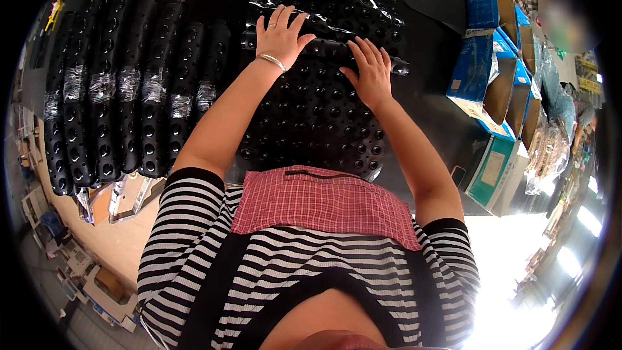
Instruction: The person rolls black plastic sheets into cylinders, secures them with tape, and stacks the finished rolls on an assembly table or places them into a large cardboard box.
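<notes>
A black rubbery mat (304, 100) studded with round suction cups lies on the dark table in front of me. A glossy rolled or folded ridge (329, 48) crosses it from side to side. My left hand (280, 40), with a bangle at the wrist and a ring, rests on the ridge's left part, fingers spread. Toward its right end lies my right hand (370, 74), fingers stretched out over it. Neither hand grips anything. What lies under the palms is hidden.
Several rolled black mats (120, 110), banded with clear film, lie side by side at the left. Open blue cardboard boxes (469, 68) stand at the right, with a green and white box (494, 170) nearer me. Another person is partly visible at the upper right.
</notes>
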### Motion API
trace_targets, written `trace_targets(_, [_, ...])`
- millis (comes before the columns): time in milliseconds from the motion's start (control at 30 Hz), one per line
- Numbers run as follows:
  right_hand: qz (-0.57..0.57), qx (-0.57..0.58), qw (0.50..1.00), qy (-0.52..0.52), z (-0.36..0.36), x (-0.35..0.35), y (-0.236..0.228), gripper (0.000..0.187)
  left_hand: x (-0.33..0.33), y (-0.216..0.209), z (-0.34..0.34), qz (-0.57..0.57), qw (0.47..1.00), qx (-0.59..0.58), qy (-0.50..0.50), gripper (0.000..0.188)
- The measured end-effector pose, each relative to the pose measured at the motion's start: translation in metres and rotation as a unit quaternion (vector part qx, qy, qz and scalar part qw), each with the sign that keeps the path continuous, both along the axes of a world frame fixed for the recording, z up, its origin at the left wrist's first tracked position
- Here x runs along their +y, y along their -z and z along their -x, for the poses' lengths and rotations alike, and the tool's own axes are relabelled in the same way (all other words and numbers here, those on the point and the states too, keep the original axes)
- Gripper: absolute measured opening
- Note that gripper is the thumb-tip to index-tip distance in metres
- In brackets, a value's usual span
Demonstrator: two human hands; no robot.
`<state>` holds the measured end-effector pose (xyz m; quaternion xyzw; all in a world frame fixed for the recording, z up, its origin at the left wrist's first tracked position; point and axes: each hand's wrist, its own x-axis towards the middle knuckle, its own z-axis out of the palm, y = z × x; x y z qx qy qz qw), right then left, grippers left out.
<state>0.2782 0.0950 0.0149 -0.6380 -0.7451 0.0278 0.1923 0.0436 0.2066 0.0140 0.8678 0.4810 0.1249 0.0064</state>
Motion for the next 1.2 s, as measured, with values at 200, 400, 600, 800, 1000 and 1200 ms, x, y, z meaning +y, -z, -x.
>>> trace_targets(200, [0.065,-0.045,0.997,-0.024,-0.016,0.047,-0.018,0.061,0.012,-0.017,0.02,0.037,0.989,0.027,0.14,0.055])
trace_targets(400, [0.044,-0.074,0.996,-0.034,-0.018,0.041,-0.082,0.049,0.005,-0.081,0.021,0.039,0.99,0.069,0.121,0.045])
trace_targets(600, [0.096,-0.075,0.99,-0.066,0.001,-0.077,-0.121,0.05,-0.123,-0.11,0.046,0.088,0.984,0.036,0.153,0.043])
trace_targets(800, [0.159,-0.026,0.985,-0.055,0.03,-0.173,-0.03,0.046,-0.233,-0.027,0.065,0.136,0.986,0.018,0.097,0.062])
trace_targets(1000, [0.157,0.056,0.986,-0.023,0.03,-0.172,-0.033,0.061,-0.22,-0.019,0.05,0.125,0.991,0.051,0.024,0.074])
trace_targets(1200, [0.112,-0.037,0.993,0.014,0.043,-0.14,-0.023,0.057,-0.161,-0.006,0.034,0.076,0.996,0.043,-0.013,0.063])
